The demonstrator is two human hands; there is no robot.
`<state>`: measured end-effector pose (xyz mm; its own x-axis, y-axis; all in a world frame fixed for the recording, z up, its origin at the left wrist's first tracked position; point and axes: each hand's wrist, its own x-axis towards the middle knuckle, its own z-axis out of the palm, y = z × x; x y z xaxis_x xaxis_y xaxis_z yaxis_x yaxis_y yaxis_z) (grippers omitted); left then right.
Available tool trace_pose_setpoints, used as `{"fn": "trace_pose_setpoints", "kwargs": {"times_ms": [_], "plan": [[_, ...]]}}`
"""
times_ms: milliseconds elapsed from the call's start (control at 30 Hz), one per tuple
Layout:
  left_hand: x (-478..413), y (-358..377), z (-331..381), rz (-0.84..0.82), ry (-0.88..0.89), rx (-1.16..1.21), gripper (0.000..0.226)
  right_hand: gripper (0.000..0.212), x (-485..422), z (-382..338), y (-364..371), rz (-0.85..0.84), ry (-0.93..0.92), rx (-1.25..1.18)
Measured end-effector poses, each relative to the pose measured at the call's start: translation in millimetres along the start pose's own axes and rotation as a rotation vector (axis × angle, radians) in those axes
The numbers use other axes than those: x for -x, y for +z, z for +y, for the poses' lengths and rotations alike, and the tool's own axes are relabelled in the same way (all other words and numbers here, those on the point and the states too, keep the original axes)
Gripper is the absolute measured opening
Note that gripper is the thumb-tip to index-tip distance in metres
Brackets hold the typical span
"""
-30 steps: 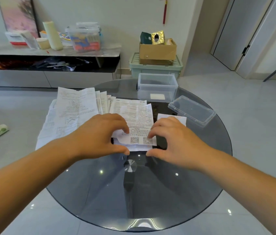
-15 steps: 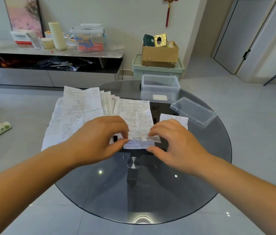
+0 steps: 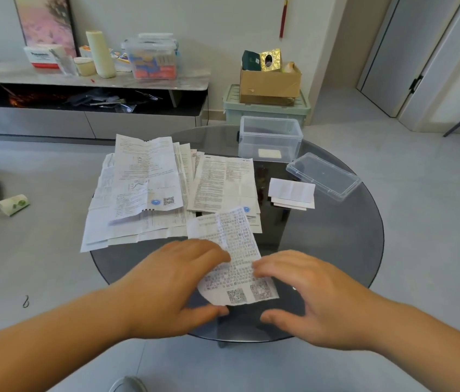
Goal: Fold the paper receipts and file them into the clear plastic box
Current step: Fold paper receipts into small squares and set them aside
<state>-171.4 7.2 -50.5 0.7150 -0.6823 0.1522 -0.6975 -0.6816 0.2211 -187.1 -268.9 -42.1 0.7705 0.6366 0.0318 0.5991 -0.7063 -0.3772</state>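
Observation:
A printed receipt point(image 3: 234, 244) with QR codes at its near end lies slanted over the near part of the round glass table point(image 3: 327, 250). My left hand point(image 3: 172, 284) holds its left edge, fingers on top and thumb below. My right hand point(image 3: 308, 292) has curled fingertips on its right edge. Unfolded receipts sit in a large pile point(image 3: 144, 188) at the left and a smaller stack point(image 3: 224, 182) beside it. The clear plastic box point(image 3: 269, 121) stands open at the table's far side with one folded slip point(image 3: 269, 153) inside.
The box's lid point(image 3: 323, 176) lies to the right of the box. A few folded white papers point(image 3: 291, 193) rest just in front of the lid. Beyond the table stand a low shelf point(image 3: 87, 77) and a green bin carrying a cardboard box point(image 3: 269, 80).
Both hands have drawn the QR-code receipt off the stack toward the table's near edge. The stack underneath is now uncovered.

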Motion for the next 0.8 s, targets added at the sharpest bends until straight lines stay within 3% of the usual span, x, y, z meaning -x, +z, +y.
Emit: {"fn": "trace_pose_setpoints", "kwargs": {"times_ms": [100, 267, 433, 533, 667, 733, 800], "plan": [[-2.2, 1.7, -3.3, -0.006, -0.056, 0.026, 0.058, 0.067, -2.8, 0.4, 4.9, 0.024, -0.014, 0.026], [-8.2, 0.6, -3.0, -0.028, -0.075, 0.222, 0.041, 0.078, -8.4, 1.7, 4.1, 0.038, 0.013, -0.037], [-14.2, 2.2, -0.5, 0.009, -0.115, 0.362, 0.033, 0.055, -11.4, 3.3, 5.0, 0.057, 0.086, -0.041], [-16.3, -0.7, -1.8, 0.013, -0.165, 0.413, 0.029, 0.03, -12.8, 2.4, 5.3, 0.09, 0.162, -0.122], [-24.5, -2.2, -4.3, 0.093, -0.363, 0.494, 0.023, 0.009, -23.0, 1.3, 4.5, 0.17, 0.301, -0.27], [-32.2, -1.0, -5.4, 0.101, -0.466, 0.454, 0.026, 0.012, -32.0, 2.9, 4.4, 0.207, 0.383, -0.346], [-39.3, 0.5, -5.2, 0.084, -0.526, 0.398, 0.029, 0.03, -39.7, 4.9, 6.3, 0.223, 0.466, -0.369]]}}
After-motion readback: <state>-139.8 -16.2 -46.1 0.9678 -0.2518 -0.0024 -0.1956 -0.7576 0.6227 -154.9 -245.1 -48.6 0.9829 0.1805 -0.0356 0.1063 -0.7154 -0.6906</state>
